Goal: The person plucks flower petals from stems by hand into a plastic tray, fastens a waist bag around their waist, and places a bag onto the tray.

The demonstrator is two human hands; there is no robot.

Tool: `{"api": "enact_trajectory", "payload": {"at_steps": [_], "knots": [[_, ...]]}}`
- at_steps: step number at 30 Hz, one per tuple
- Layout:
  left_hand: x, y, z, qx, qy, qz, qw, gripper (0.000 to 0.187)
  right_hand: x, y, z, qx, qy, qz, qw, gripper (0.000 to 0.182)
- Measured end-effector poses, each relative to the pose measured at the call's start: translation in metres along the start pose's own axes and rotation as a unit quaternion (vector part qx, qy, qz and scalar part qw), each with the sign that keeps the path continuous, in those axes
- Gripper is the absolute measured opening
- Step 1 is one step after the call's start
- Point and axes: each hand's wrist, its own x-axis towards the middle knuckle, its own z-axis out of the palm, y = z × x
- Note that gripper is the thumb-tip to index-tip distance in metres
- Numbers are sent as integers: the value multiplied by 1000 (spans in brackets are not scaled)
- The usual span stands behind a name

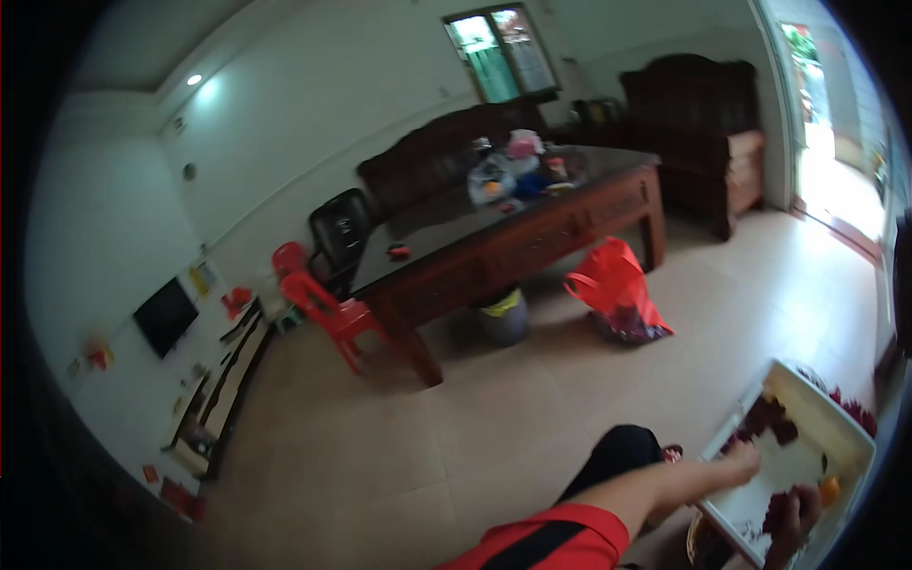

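At the lower right, a white tray point(853, 446) holds dark red pieces point(771, 418) near its far left side and an orange item point(829, 491) by its right side. My left hand point(743, 464) reaches over the tray's left edge, close to those pieces; its fingers are blurred and what they hold cannot be made out. Nearer to me, my right hand point(806, 508) is closed on a dark red piece point(778, 513) above the tray. Small dark bits lie on the tray floor beside it.
A red bag point(617, 280) stands on the tiled floor near a grey bin point(503, 321) and a large wooden table point(513, 233). A red plastic chair point(328, 309) is at the left. Part of a basket point(701, 543) shows below the tray.
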Motion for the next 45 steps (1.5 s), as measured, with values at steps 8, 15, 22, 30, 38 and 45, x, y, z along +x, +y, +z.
{"api": "enact_trajectory", "payload": {"at_steps": [8,15,22,30,38,45], "knots": [[52,-26,-50,-162,79,-106,978,14,48,6,22,-55,37,119,991,17],[-2,-40,-134,-413,114,-162,889,11,90,85,-19,132,42,96,986,13],[-114,-75,-243,-721,-69,-179,666,18,6,-63,88,-96,-181,47,978,11],[-195,-74,-284,-856,-137,-179,465,18,-92,-114,117,-91,-76,120,986,7],[-206,-82,-287,-814,-142,-181,534,12,-90,-93,121,-90,-87,-90,988,7],[-217,-84,-299,-814,-210,-169,515,7,-104,-129,138,8,-130,197,972,7]]}}
